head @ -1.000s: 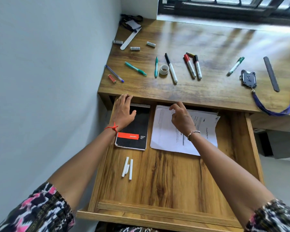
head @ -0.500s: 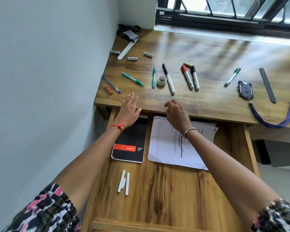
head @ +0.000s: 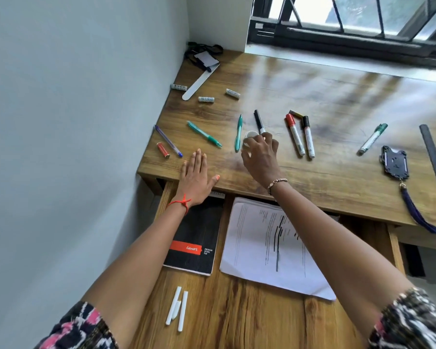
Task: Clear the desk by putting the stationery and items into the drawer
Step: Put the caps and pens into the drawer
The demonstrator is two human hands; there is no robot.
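The desk (head: 337, 102) carries scattered stationery: a blue pen (head: 168, 141), two green pens (head: 204, 134) (head: 238, 133), a black marker (head: 258, 120), a white tape roll (head: 251, 134), red-capped (head: 295, 134) and black-capped (head: 308, 137) markers, and a green marker (head: 373, 138). My right hand (head: 259, 157) hovers over the tape roll and the black marker's lower end, fingers bent, thumb spread apart; no grip shows. My left hand (head: 195, 175) lies flat on the desk's front edge. Below, the open drawer (head: 237, 311) holds a black notebook (head: 194, 243), papers (head: 262, 248) and white sticks (head: 178, 308).
A small red item (head: 163, 149) lies by the blue pen. Further back are three batteries (head: 206, 99) and a white ruler (head: 199, 81). At the right lie a badge holder (head: 394, 162) with a blue lanyard (head: 418, 217) and a black ruler (head: 434, 156). A wall borders the left.
Both hands have come up out of the drawer onto the desk. The right hand has reached forward to the tape roll; the left has settled flat at the desk edge.
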